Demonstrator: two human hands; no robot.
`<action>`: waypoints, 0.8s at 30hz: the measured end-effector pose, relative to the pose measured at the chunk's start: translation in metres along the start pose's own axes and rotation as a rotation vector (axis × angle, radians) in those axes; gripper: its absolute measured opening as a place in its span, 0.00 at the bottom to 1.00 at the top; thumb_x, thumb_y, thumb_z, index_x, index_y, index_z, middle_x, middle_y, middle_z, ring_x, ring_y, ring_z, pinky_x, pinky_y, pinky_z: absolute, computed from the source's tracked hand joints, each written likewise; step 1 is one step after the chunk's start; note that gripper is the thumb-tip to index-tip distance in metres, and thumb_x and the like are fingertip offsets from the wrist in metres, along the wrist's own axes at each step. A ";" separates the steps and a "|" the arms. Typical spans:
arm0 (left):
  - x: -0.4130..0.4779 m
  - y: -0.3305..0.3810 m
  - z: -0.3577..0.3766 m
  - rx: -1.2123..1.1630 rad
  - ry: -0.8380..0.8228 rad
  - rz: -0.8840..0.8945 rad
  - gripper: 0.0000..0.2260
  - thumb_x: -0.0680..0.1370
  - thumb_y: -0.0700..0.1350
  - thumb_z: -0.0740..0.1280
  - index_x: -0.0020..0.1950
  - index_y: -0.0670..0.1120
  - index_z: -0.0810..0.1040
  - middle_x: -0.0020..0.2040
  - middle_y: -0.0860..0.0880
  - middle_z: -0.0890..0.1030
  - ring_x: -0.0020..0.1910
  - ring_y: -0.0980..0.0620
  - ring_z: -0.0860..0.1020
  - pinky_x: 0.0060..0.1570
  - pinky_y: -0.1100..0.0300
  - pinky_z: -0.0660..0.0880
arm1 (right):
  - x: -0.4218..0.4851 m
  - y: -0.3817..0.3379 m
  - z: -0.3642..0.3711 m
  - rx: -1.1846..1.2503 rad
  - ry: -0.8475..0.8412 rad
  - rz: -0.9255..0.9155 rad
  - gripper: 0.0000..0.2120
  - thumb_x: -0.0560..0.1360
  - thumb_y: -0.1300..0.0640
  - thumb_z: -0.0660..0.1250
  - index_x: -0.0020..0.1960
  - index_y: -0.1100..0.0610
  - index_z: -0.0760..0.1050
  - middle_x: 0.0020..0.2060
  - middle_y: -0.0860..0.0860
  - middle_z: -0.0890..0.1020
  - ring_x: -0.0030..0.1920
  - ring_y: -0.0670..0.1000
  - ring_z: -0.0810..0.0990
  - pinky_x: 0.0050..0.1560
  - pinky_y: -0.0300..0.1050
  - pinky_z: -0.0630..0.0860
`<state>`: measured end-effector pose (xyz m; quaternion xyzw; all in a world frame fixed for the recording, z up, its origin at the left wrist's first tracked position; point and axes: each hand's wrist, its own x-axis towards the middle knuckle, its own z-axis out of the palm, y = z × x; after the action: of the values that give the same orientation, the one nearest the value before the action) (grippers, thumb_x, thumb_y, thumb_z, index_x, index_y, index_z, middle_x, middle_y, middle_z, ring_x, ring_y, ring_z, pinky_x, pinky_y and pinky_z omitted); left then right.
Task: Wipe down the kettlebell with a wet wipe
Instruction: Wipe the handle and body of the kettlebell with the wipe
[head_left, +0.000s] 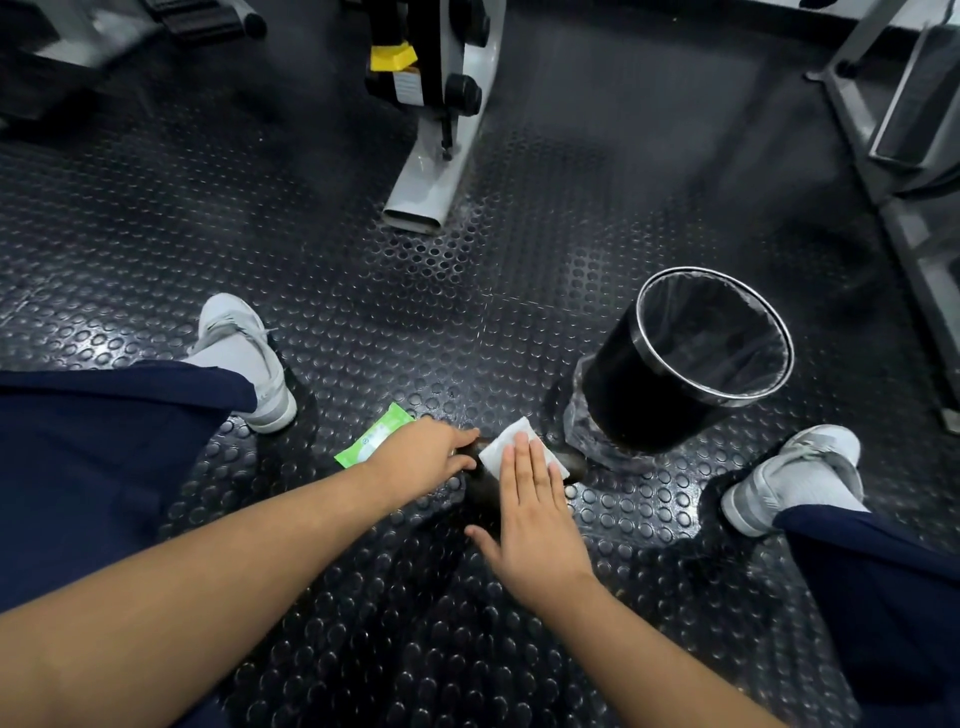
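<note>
**Kettlebell (479, 486) being wiped at lower centre of the frame**

The fingers (524, 467) of the right hand (535, 519) are lying straight and together, pressing a white wet wipe (506, 446) flat onto the dark kettlebell on the studded floor (363, 312). The left hand (421, 457) is curling over its left side, holding it. A green wipe pack (371, 439) is lying just left; a black bin (649, 395) is standing to the upper right.

Kettlebell (480, 493) on the floor (363, 322), between left shoe (244, 358) and right shoe (795, 478). Wet wipe (511, 447) lies on it, under the right grip (535, 519); left grip (421, 460) holds its left side. Wipes pack (371, 439) just left; waste bin (675, 374) behind-right; machine foot (426, 192) farther behind.
</note>
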<state>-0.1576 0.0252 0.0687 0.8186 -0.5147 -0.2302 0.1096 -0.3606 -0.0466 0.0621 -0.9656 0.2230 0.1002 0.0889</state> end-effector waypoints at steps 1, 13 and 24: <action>0.001 -0.002 0.002 0.002 0.003 -0.001 0.22 0.81 0.55 0.67 0.76 0.56 0.72 0.58 0.50 0.86 0.53 0.49 0.84 0.52 0.57 0.78 | 0.001 0.001 0.001 -0.009 -0.003 -0.005 0.47 0.82 0.32 0.49 0.81 0.64 0.30 0.80 0.61 0.29 0.80 0.58 0.27 0.82 0.60 0.42; 0.000 0.000 0.001 0.017 0.011 0.010 0.23 0.82 0.55 0.67 0.76 0.55 0.72 0.58 0.51 0.86 0.51 0.51 0.84 0.50 0.59 0.77 | -0.001 0.000 0.002 0.011 -0.009 0.018 0.48 0.82 0.31 0.48 0.81 0.63 0.30 0.79 0.60 0.28 0.80 0.58 0.26 0.82 0.59 0.41; 0.003 -0.004 0.004 0.048 0.002 0.034 0.23 0.82 0.56 0.66 0.77 0.55 0.70 0.59 0.50 0.85 0.54 0.49 0.83 0.52 0.58 0.76 | 0.004 0.007 -0.003 0.036 -0.006 0.010 0.50 0.80 0.29 0.51 0.81 0.61 0.28 0.80 0.58 0.28 0.80 0.57 0.27 0.82 0.58 0.38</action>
<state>-0.1553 0.0240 0.0629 0.8124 -0.5337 -0.2152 0.0941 -0.3602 -0.0554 0.0635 -0.9624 0.2291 0.0995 0.1064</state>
